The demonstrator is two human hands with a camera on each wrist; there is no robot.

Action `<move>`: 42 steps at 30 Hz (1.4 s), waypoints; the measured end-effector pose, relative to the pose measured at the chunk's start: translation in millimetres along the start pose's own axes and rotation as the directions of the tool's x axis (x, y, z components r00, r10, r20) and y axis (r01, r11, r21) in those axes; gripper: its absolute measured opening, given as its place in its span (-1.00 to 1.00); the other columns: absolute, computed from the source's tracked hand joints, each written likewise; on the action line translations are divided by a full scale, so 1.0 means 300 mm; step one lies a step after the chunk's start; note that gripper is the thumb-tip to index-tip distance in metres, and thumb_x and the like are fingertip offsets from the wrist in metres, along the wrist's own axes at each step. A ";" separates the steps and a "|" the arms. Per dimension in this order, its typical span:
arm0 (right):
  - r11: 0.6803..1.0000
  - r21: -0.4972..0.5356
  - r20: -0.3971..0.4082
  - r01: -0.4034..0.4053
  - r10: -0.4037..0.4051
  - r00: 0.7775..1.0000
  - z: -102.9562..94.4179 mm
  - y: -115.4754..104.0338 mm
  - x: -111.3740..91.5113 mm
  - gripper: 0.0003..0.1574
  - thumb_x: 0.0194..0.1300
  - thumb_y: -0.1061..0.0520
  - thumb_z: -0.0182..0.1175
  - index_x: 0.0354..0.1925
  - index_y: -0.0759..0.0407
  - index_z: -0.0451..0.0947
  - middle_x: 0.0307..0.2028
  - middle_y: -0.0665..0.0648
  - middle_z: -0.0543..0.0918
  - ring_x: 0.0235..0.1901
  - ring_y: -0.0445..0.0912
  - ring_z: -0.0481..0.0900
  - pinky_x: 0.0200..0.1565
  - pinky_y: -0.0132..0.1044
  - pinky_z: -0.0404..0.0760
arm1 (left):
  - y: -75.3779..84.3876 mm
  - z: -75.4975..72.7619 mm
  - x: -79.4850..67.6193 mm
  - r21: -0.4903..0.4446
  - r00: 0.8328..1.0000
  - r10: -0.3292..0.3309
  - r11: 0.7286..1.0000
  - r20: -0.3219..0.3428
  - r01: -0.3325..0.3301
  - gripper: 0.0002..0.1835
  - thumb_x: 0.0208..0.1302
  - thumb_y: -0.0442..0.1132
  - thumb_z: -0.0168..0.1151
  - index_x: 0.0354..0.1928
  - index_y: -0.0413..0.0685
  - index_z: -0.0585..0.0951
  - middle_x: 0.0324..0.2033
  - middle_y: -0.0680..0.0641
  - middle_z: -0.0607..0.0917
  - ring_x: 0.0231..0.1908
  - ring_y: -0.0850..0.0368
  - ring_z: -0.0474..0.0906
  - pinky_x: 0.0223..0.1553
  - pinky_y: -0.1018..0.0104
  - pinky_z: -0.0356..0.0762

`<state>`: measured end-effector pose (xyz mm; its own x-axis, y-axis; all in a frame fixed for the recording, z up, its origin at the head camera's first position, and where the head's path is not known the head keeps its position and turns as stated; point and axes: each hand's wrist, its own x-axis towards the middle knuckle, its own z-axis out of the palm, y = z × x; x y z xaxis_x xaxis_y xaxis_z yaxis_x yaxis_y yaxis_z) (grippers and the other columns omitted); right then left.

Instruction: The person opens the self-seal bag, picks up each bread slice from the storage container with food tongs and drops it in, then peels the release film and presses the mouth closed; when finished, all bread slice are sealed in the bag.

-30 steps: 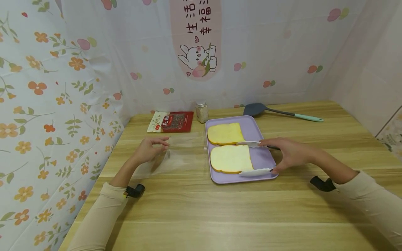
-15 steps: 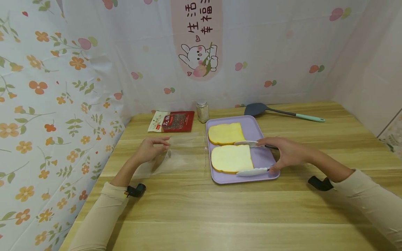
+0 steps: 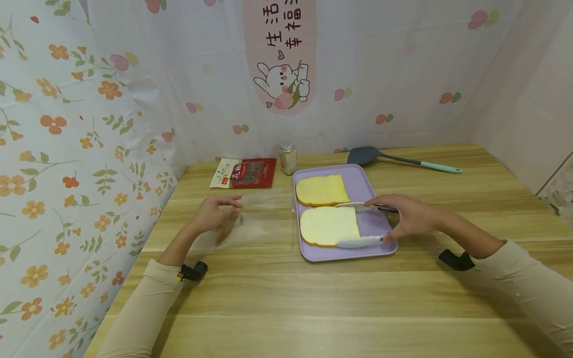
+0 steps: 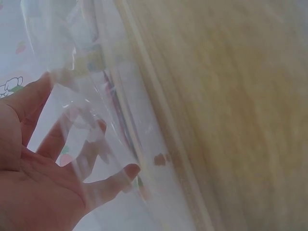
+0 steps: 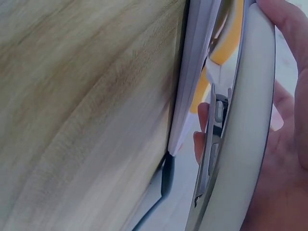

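Observation:
My left hand (image 3: 214, 214) pinches the edge of a clear plastic bag (image 3: 268, 219) between thumb and fingertips; in the left wrist view the other fingers show through the film (image 4: 79, 139). The bag spreads over the table toward the tray. With my right hand (image 3: 414, 215) I grip food tongs (image 5: 250, 96), thumb on one arm and fingers round the other. Their white tips (image 3: 358, 242) stand spread along both long sides of the nearer bread slice (image 3: 329, 226). A second, yellower slice (image 3: 321, 190) lies behind it on the lilac tray (image 3: 367, 185).
A red and cream spice packet (image 3: 250, 173) and a small glass jar (image 3: 288, 160) stand at the back. Behind the tray lies a dark spatula (image 3: 364, 155) with a mint handle (image 3: 440, 167). A floral curtain (image 3: 76, 174) borders the table's left side.
The tongs have slid slightly left along the nearer slice, their tips reaching farther over its sides. My left hand and the bag have stayed in place.

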<state>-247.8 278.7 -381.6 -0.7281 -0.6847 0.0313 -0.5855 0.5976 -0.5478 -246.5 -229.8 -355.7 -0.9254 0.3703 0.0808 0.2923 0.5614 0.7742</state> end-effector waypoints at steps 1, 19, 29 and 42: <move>1.000 -0.002 -0.001 0.003 -0.003 1.000 0.000 0.002 0.000 0.15 -0.15 -0.29 0.59 0.34 0.11 0.40 0.31 0.11 0.46 0.31 0.13 0.38 0.25 0.21 0.34 | -0.001 0.000 -0.001 -0.002 1.000 0.002 1.000 0.000 -0.002 -0.79 0.35 -0.43 0.23 -0.08 -0.48 0.67 0.21 -0.38 0.52 0.28 -0.30 0.40 -0.01 0.23 0.56; 0.994 -0.058 -0.109 0.088 -0.094 0.990 -0.028 0.003 -0.008 0.11 -0.11 -0.23 0.60 0.33 0.09 0.38 0.27 0.05 0.50 0.24 0.02 0.43 0.22 -0.11 0.41 | -0.125 0.008 0.037 0.001 0.999 0.011 1.000 -0.031 -0.011 -0.79 0.36 -0.33 0.27 -0.10 -0.36 0.72 0.23 -0.29 0.54 0.31 -0.24 0.38 0.10 -0.09 0.49; 0.995 -0.033 -0.136 0.095 -0.099 0.986 -0.016 -0.035 0.049 0.10 -0.13 -0.15 0.63 0.31 0.14 0.40 0.26 0.07 0.50 0.26 0.07 0.43 0.21 0.14 0.40 | -0.113 0.000 0.030 -0.003 0.999 0.021 1.000 -0.049 -0.021 -0.79 0.34 -0.34 0.28 -0.10 -0.37 0.71 0.23 -0.29 0.54 0.31 -0.23 0.38 0.13 -0.11 0.48; 0.981 -0.093 -0.132 0.171 -0.183 0.974 0.023 -0.061 0.160 0.00 -0.05 -0.27 0.55 0.26 0.13 0.45 0.24 0.06 0.52 0.28 0.05 0.41 0.20 0.10 0.41 | -0.017 0.003 0.000 -0.013 0.999 0.017 1.000 -0.030 -0.018 -0.80 0.36 -0.44 0.22 -0.09 -0.50 0.67 0.22 -0.39 0.51 0.32 -0.32 0.33 0.10 -0.07 0.50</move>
<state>-269.8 232.1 -375.9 -0.6495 -0.7212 0.2409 -0.7320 0.5074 -0.4546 -247.7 -232.1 -360.3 -0.9270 0.3574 0.1134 0.3056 0.5449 0.7809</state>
